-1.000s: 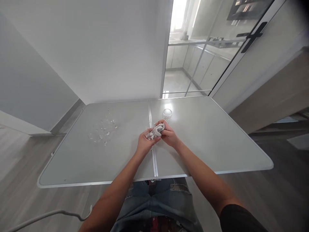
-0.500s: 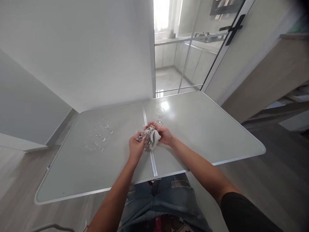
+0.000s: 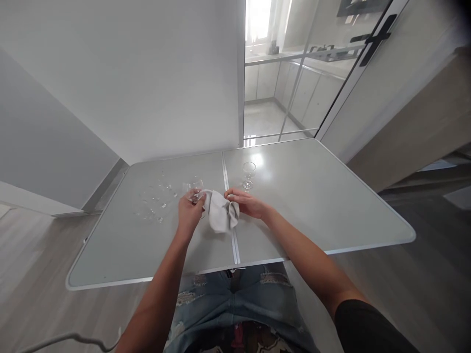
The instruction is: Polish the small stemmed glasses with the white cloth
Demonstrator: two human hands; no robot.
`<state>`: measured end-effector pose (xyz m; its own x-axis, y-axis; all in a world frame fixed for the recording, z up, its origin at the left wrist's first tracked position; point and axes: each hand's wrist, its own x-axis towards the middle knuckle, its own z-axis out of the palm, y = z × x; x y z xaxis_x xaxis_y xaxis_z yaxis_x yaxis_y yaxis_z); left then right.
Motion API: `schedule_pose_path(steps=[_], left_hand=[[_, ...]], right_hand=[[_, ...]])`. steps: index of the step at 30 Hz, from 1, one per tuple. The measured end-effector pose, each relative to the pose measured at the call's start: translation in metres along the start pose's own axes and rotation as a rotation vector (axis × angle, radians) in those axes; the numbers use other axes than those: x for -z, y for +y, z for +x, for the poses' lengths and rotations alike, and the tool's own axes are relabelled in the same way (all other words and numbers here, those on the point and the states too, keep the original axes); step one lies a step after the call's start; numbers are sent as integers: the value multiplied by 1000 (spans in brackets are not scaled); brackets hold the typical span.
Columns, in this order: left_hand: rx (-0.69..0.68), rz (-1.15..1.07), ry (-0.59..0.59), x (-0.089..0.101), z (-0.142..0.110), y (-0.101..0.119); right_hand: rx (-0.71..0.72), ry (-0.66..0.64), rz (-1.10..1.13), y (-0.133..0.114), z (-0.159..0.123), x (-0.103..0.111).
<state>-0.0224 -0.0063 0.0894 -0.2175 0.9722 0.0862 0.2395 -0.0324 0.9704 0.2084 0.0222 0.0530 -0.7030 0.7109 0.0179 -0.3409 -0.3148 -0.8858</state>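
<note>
My left hand (image 3: 190,208) is closed around a clear stemmed glass (image 3: 196,183), its bowl rising above the fingers. A light grey-white cloth (image 3: 220,214) hangs loosely between my hands, its left corner against my left fingertips. My right hand (image 3: 247,203) is at the cloth's right edge, the fingers bent against it and the thumb hidden. Just beyond my right hand stands another clear stemmed glass (image 3: 248,171), upright on the table.
A group of clear glass items (image 3: 158,201) covers part of the left half of the pale table (image 3: 312,206); their outlines are hard to make out. A metal seam (image 3: 235,245) divides the tabletop. Beyond the far edge are a wall and a glazed door (image 3: 281,93).
My left hand has moved left with the glass, so its bowl shows outside the cloth. The bunched cloth has spread and hangs down. My right hand has barely moved.
</note>
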Motion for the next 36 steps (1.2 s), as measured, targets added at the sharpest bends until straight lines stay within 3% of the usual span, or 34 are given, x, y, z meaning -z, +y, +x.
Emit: schedule_pose_path(steps=[6, 10, 19, 21, 25, 27, 29, 32, 36], left_hand=[[13, -32, -44, -7, 0, -11], [19, 29, -41, -6, 1, -11], [-21, 184, 86, -1, 14, -23], [-4, 229, 122, 5, 16, -29], [-8, 313, 188, 17, 7, -30], [-4, 302, 213, 17, -4, -27], [50, 248, 137, 11, -15, -24], [184, 130, -76, -3, -24, -24], [227, 25, -165, -13, -20, -29]], right_hand=[[-13, -57, -155, 13, 8, -1], [-43, 25, -210, 16, 10, -3], [-89, 48, -310, 33, 13, 1], [-72, 115, -282, 34, 14, 0], [-70, 376, -145, 32, 15, -1], [-51, 426, -120, 31, 15, -1], [-37, 438, -98, 30, 16, -2], [-51, 407, -32, 26, 14, -5], [-103, 218, -7, 20, 6, -8]])
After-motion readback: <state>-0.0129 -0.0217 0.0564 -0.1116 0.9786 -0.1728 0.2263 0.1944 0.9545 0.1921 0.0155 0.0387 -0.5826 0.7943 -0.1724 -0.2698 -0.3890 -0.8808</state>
